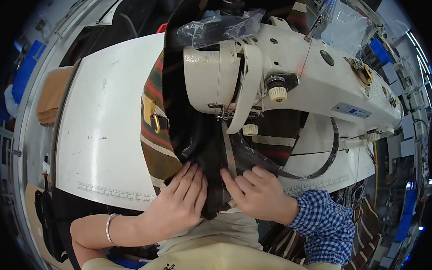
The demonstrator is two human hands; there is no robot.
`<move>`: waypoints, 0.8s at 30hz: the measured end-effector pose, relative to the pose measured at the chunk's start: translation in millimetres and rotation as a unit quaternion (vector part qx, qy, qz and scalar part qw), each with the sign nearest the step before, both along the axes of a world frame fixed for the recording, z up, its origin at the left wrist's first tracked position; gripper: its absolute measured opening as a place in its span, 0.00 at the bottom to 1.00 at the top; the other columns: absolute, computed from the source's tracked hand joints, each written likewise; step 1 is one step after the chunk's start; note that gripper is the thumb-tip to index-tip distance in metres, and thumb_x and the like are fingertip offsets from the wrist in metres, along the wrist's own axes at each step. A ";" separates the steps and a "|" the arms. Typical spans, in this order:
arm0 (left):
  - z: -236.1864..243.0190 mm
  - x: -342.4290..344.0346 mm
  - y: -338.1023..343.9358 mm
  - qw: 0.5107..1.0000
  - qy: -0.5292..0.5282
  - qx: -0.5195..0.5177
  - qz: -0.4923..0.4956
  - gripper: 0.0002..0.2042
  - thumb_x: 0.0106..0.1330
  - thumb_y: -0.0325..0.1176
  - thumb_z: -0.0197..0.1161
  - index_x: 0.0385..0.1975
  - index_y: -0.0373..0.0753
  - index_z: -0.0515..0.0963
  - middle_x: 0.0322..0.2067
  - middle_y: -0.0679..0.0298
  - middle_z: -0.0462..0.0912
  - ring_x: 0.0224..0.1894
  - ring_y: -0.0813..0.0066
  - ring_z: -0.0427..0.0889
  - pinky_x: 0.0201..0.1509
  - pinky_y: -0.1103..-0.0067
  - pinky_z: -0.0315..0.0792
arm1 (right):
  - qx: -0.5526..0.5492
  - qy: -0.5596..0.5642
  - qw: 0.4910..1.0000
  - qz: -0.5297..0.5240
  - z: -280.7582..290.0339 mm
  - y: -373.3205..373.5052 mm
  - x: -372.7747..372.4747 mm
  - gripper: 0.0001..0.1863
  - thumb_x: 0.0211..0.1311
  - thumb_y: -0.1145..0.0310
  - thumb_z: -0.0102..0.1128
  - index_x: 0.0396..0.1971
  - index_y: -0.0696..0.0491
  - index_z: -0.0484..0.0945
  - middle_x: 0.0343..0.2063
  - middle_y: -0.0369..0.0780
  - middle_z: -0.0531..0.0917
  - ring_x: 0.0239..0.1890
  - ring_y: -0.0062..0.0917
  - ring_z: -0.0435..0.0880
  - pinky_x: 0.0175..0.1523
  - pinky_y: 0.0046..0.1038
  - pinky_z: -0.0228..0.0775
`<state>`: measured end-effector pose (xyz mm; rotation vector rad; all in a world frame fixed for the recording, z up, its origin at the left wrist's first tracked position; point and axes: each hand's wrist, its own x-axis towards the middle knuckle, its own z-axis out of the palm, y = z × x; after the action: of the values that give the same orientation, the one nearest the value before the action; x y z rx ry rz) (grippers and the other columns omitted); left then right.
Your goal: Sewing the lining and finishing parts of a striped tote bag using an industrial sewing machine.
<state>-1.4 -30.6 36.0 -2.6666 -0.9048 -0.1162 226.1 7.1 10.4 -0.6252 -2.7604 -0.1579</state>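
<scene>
My left hand (180, 200) grips the dark fabric (209, 177) of a bag piece, fingers bent over it and thumb hidden. My right hand (245, 193), in a blue checked sleeve (322, 219), holds the same fabric, index finger on a narrow grey strip (227, 149) running toward the presser foot (219, 117). The piece stands up around the head of a white sewing machine (203, 77), with an olive striped side (156, 147) and gold hardware (155, 118) at the left. A dark glossy loop (332, 153) curves to the right, beside the machine.
The white table (97, 121) has a ruler (104, 188) along its front edge. Brown folded pieces (53, 93) lie on the left, beside a metal rail. Striped material (365, 226) is at lower right. Plastic film (219, 28) wraps something atop the machine. Other workstations line both sides.
</scene>
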 end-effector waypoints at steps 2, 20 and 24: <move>-9.4 -7.3 5.4 0.999 -0.035 -0.012 -0.027 0.16 0.48 0.32 0.57 0.35 0.28 0.76 0.37 0.51 0.79 0.40 0.57 0.78 0.48 0.69 0.76 | -0.032 0.045 0.998 0.012 -5.4 -4.2 5.8 0.11 0.46 0.70 0.57 0.30 0.59 0.79 0.19 0.32 0.68 0.26 0.22 0.71 0.33 0.24 0.63; -31.3 2.8 49.6 0.998 -0.035 0.001 0.045 0.22 0.44 0.28 0.59 0.43 0.24 0.77 0.40 0.53 0.83 0.37 0.71 0.76 0.33 0.83 0.74 | -0.056 -0.139 0.958 -0.244 18.5 15.1 26.1 0.30 0.52 0.62 0.61 0.52 0.66 0.74 0.57 0.57 0.73 0.52 0.37 0.78 0.44 0.28 0.74; -25.0 -4.7 54.9 0.998 0.033 0.042 -0.015 0.19 0.47 0.30 0.57 0.38 0.25 0.79 0.40 0.50 0.83 0.47 0.66 0.76 0.44 0.78 0.75 | 0.060 -0.115 0.990 -0.053 18.7 14.6 -2.3 0.24 0.50 0.70 0.57 0.47 0.66 0.77 0.43 0.49 0.76 0.41 0.31 0.77 0.40 0.27 0.71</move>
<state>-6.1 24.4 11.1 -2.5908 -0.8218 -0.0695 223.8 21.7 29.0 -0.7639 -2.9077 -0.4436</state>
